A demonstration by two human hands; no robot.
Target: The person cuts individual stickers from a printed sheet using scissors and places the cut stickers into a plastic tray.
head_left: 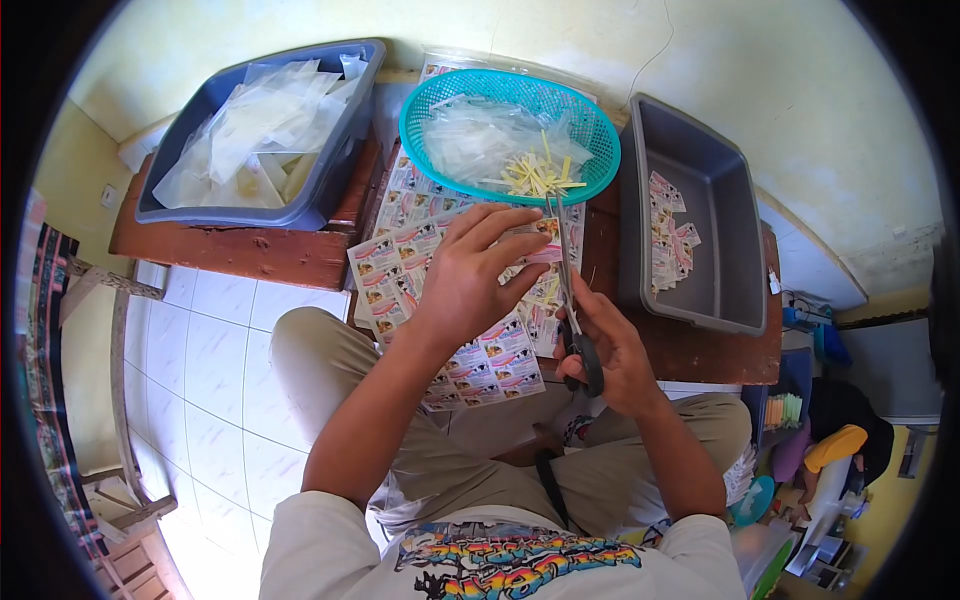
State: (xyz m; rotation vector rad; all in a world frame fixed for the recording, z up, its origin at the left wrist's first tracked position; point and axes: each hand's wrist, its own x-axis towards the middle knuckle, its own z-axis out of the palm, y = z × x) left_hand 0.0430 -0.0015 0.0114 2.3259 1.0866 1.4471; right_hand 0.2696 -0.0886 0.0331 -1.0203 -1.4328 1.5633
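Observation:
My left hand (478, 268) pinches a small printed label (545, 242) between thumb and fingers. My right hand (612, 352) holds black-handled scissors (566, 275), their blades pointing up beside the label. Printed label sheets (490, 362) lie under my hands and over my lap, with more sheets (410, 195) behind. Just beyond the scissor tips, thin yellowish strips (540, 176) and clear plastic bags (480, 135) fill part of a turquoise basket (411, 125).
A blue-grey tub (328, 185) with translucent sheets (265, 115) is at the left. At the right, a grey tub (715, 190) holds cut labels (668, 235). Both rest on brown wooden surfaces (240, 255). Another person (850, 440) is at the far lower right.

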